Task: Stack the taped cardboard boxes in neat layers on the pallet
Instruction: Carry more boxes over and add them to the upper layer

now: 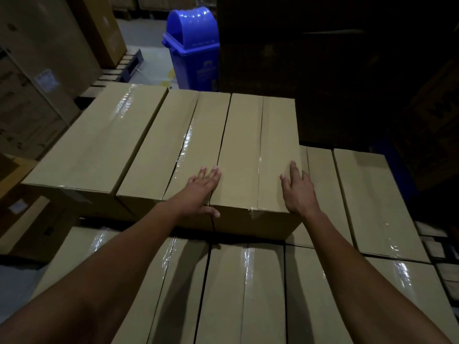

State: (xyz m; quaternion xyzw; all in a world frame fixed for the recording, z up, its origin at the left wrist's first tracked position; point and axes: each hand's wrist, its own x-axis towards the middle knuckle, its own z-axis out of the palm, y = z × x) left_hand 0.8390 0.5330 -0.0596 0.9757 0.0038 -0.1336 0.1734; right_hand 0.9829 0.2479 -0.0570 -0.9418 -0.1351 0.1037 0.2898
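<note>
Left hand (202, 188) flat, fingers straight, on upper-layer box (250, 155); right hand (299, 192) flat against its right edge; no grip closed

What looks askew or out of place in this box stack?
Little stands out. The rightmost upper box, under both flat hands (left hand, right hand), lines up with its neighbour. Only the tape end at its near edge looks wrinkled.

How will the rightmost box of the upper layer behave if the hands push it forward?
The rightmost upper box looks stiff, with flat taped flaps, so it would probably slide whole. It is long and low, so tipping seems unlikely. Both hands, left hand and right hand, lie flat on it; the glossy tape may be slippery.
</note>
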